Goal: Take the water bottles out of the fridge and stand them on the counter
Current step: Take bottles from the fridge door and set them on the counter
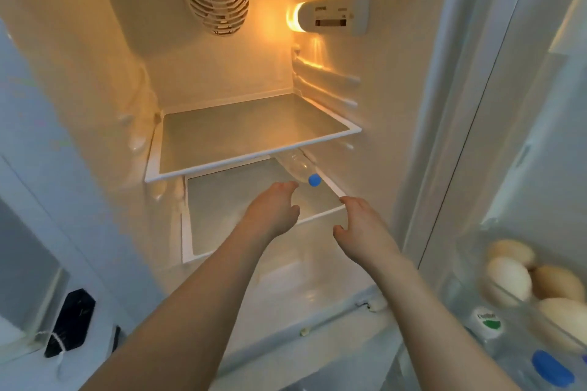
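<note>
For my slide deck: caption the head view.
Both hands, left and right, reach toward a blue-capped bottle lying on the fridge's lower shelf.

Two hands reach into the open fridge

The left hand [273,209] and right hand [362,228], fingers relaxed, are near a clear water bottle [297,167] with blue cap [314,180], lying on the lower shelf [320,214]. Eggs [533,282] sit in the door.

Print on the control panel [335,16] is too blurred to read.

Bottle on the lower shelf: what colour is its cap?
Blue, on a clear bottle; cap shows in the head view.
</note>
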`<state>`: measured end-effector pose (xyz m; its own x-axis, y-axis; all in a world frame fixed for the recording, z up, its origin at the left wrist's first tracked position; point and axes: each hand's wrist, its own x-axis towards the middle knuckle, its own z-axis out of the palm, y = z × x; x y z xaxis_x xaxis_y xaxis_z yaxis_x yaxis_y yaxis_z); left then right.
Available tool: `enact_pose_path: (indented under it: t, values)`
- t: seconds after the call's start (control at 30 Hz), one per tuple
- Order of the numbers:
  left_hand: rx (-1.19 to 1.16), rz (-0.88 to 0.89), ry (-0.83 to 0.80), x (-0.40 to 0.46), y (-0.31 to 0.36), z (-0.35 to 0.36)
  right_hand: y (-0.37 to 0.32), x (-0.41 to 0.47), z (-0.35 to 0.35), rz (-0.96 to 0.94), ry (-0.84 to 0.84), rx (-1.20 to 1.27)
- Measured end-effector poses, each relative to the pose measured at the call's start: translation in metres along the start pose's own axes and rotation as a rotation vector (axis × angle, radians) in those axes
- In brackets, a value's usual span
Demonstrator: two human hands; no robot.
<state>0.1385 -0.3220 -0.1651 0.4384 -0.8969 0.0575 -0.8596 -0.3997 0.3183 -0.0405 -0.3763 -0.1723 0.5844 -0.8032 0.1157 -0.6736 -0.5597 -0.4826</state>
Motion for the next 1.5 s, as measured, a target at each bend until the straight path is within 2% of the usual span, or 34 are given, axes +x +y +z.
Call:
enact_pose_path:
  t: [0.27, 0.6, 0.83, 0.93, 1.23, 1.37, 1.5]
  values:
    - [0.279, 0.134, -0.046, 0.122, -0.021, 0.036, 0.015, 0.069, 0.026, 0.051, 0.008, 0.017]
    - [0.494, 0.380, -0.012, 0.180, -0.024, 0.063, 0.020, 0.107, 0.033, 0.106, 0.014, 0.050]
    - [0.311, 0.426, -0.029, 0.191, -0.043, 0.069, 0.015, 0.123, 0.028, 0.115, 0.018, 0.065]
    - [0.333, 0.500, 0.004, 0.189, -0.051, 0.068, 0.013, 0.128, 0.026, 0.112, 0.022, 0.068]
    - [0.359, 0.511, 0.028, 0.167, -0.048, 0.060, 0.013, 0.129, 0.024, 0.113, 0.020, 0.066]
    - [0.244, 0.517, 0.095, 0.157, -0.037, 0.053, 0.011, 0.127, 0.021, 0.108, 0.026, 0.074]
    - [-0.018, 0.481, 0.109, 0.139, -0.028, 0.039, 0.008, 0.117, 0.016, 0.094, 0.037, 0.079]
